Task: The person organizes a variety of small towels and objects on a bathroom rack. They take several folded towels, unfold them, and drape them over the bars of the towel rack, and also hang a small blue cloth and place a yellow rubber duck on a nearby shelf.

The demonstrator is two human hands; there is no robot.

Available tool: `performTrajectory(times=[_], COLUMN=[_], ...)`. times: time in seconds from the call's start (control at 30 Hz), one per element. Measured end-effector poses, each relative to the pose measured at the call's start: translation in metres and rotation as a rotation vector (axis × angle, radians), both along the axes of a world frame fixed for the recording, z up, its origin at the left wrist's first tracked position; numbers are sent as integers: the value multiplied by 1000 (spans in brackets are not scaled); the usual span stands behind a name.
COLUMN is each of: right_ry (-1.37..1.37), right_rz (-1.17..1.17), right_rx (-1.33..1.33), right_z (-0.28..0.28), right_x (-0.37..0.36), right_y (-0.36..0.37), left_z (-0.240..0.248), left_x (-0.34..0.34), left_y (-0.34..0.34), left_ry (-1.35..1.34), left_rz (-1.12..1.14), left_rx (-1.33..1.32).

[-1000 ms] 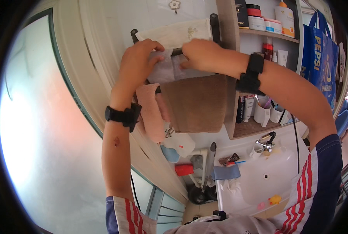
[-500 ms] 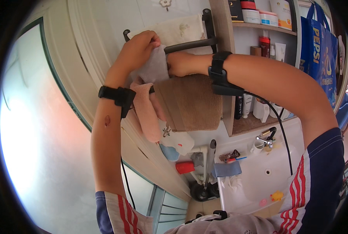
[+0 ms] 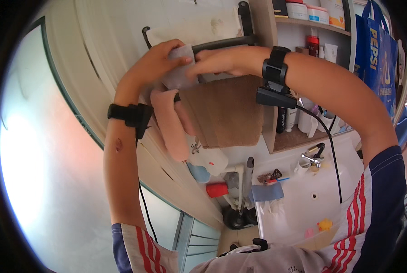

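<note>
A small light-grey towel hangs over the dark bar of a wall towel rack. My left hand grips its upper left part, thumb and fingers on the cloth. At the towel's right edge, my right hand pinches the cloth from the side; its fingertips are partly hidden and a little blurred. Just below my hands hangs a brown towel, with a pink towel to its left. Behind the bar, a cream towel with a faint pattern lies on the rack's far part.
To the right stands a shelf unit with jars, bottles and tubes. Below it is a white sink with a tap, a cup and bath toys. A blue bag hangs at the far right; a frosted glass door is at left.
My right hand has come out from beside the bar, turned and opened out of a fist, and moved to the grey towel's edge. My left thumb has shifted down onto the cloth.
</note>
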State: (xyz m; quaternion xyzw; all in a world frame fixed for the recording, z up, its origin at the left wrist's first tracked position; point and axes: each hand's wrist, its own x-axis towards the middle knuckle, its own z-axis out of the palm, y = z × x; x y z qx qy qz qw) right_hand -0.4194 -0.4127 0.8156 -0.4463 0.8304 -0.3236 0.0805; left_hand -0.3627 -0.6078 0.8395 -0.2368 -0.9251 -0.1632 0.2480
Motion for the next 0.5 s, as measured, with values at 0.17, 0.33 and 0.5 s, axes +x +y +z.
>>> performTrajectory(times=[0.17,0.33,0.5], right_ry=[-34,222,240], right_rz=[39,-152,-87], right_rx=[-388,-176,-201], right_z=[-25,-22,-29], right_x=[-22,-16,-13], right_y=[-3,3,7], left_z=[-2,-12,-25], left_x=[-3,17,-8], left_y=[2,2,-2], left_ry=[209,92,-106], left_rz=[-8,542,317], left_rx=[288,571,797])
